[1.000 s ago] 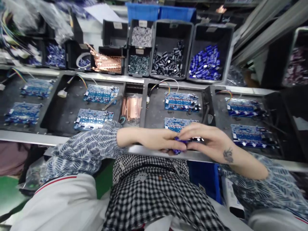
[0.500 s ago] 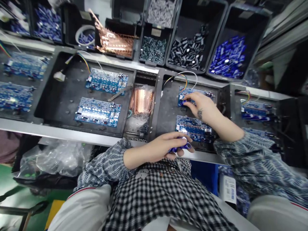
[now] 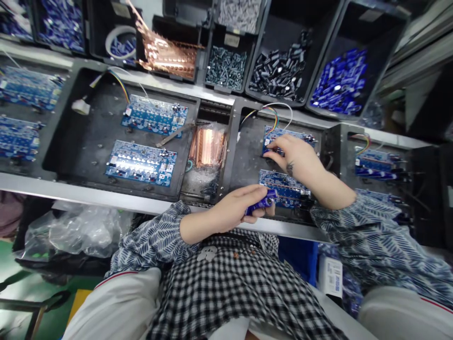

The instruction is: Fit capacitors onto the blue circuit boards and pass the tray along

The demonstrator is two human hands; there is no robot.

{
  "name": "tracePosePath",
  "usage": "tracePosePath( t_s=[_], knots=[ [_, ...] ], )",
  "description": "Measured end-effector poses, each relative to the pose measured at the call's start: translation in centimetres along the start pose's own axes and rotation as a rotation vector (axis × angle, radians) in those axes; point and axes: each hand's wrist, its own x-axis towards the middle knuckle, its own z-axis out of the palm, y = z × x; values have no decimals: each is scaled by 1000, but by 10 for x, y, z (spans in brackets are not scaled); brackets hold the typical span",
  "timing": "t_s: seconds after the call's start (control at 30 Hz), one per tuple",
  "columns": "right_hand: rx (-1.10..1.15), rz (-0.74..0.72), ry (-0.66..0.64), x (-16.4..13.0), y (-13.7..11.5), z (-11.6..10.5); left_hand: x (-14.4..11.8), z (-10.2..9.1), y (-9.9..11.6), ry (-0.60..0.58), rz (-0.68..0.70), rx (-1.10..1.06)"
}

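My left hand is closed around several blue cylindrical capacitors, just in front of the tray's near edge. My right hand reaches over the upper circuit board in the right-hand tray, thumb and fingers pinched at the board's left end. A small dark blue capacitor seems to be at those fingertips, mostly hidden by them. Below it in the same tray lies a second circuit board with a copper strip along it. Coloured wires run up from the upper board.
Along the back stand bins of blue capacitors, black capacitors, small green-grey parts and copper strips. Bagged copper strips lie between the trays. The left tray holds two boards and tweezers.
My left hand has turned and shifted slightly up and left, showing more of the capacitors. My right fingertips have moved slightly left at the upper board. The view has shifted a little.
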Motion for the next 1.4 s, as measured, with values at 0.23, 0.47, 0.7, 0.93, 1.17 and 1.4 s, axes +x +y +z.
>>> tracePosePath(
  t_s=[0.23, 0.47, 0.7, 0.93, 1.17, 1.4],
  knots=[
    [352, -212, 94, -48, -44, -45, 7, 9, -3, 105, 15, 9],
    [419, -168, 52, -61, -23, -61, 16, 20, -11, 109, -16, 121],
    [88, 62, 72, -27, 35, -13, 12, 18, -18, 18, -22, 39],
    [-36, 31, -1, -27, 29, -10, 13, 19, -25, 11, -37, 35],
    [-33, 51, 33, -24, 22, -9, 12, 29, -27, 187, -77, -221],
    [366, -38, 79, -104, -48, -50, 16, 37, -36, 253, -61, -282]
  ],
)
